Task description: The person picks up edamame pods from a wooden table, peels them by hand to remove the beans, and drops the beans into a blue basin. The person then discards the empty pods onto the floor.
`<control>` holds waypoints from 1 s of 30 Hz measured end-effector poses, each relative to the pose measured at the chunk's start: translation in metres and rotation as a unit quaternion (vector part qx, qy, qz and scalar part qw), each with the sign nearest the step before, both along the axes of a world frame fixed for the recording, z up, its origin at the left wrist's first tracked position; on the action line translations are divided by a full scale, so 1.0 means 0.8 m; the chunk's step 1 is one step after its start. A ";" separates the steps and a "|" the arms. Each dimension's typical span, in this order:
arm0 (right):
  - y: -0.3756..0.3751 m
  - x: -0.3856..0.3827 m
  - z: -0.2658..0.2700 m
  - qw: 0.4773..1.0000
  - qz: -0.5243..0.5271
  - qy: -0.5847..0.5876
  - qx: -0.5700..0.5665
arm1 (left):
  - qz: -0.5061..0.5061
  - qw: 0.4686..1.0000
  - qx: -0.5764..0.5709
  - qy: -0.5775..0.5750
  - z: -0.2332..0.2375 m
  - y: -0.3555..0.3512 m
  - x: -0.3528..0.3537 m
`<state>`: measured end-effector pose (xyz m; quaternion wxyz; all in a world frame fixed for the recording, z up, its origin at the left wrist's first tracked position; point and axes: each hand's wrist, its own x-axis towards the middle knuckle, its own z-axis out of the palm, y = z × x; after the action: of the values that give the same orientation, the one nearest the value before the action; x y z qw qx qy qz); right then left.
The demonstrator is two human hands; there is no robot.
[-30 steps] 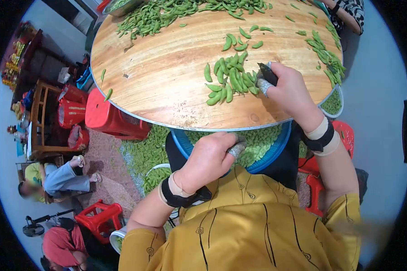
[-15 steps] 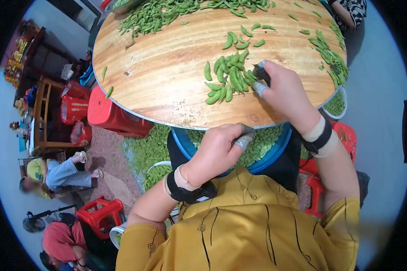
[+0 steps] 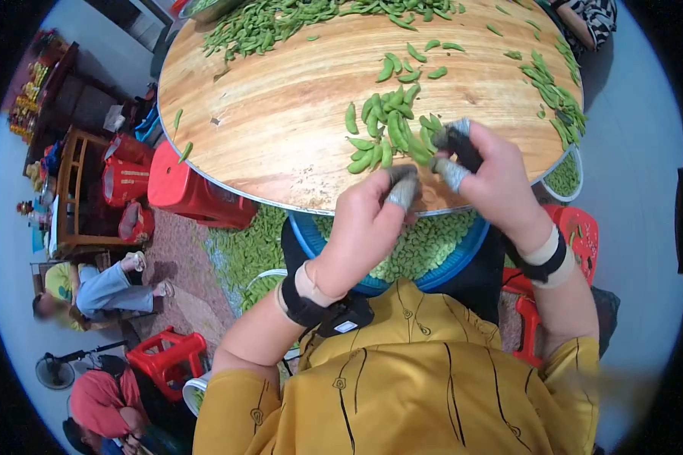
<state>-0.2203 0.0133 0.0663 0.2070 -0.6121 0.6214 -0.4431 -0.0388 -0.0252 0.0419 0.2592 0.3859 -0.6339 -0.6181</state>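
My right hand (image 3: 497,186) is closed around a small dark tool (image 3: 459,140) at the near edge of the round wooden table (image 3: 281,129). Its taped fingertips rest against a green pod (image 3: 420,152) at the edge of a small pile of pods (image 3: 387,125). My left hand (image 3: 368,227) is raised to the table edge just left of it. Its taped thumb and finger are pinched together close below that pod, and nothing shows between them. Under the table edge, on my lap, sits a blue basin (image 3: 311,244) full of green pieces.
A big heap of pods (image 3: 281,23) lies at the table's far side and another strip of pods (image 3: 554,98) along its right rim. Another person's arm (image 3: 584,23) is at top right. Red stools (image 3: 197,197) stand left, with people seated on the floor (image 3: 106,296).
My left hand has risen from over the blue basin to the table edge. My right hand has pulled back from the pile toward me, bringing the tool and a pod.
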 end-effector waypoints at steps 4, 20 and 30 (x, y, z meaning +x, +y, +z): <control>0.008 0.012 -0.003 0.991 0.033 0.124 -0.044 | 0.024 0.990 0.115 0.081 -0.003 -0.024 -0.011; -0.001 0.004 -0.019 0.994 0.010 -0.103 0.043 | -0.002 0.867 -0.487 -0.106 0.001 -0.036 -0.004; -0.014 0.000 -0.012 0.975 0.019 -0.200 0.095 | -0.047 0.870 -0.480 -0.104 0.007 -0.053 -0.003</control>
<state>-0.2203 0.0019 0.0565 0.3929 -0.5001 0.5951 -0.4914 -0.0414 -0.0676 0.0477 0.3157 0.2459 -0.8931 -0.2055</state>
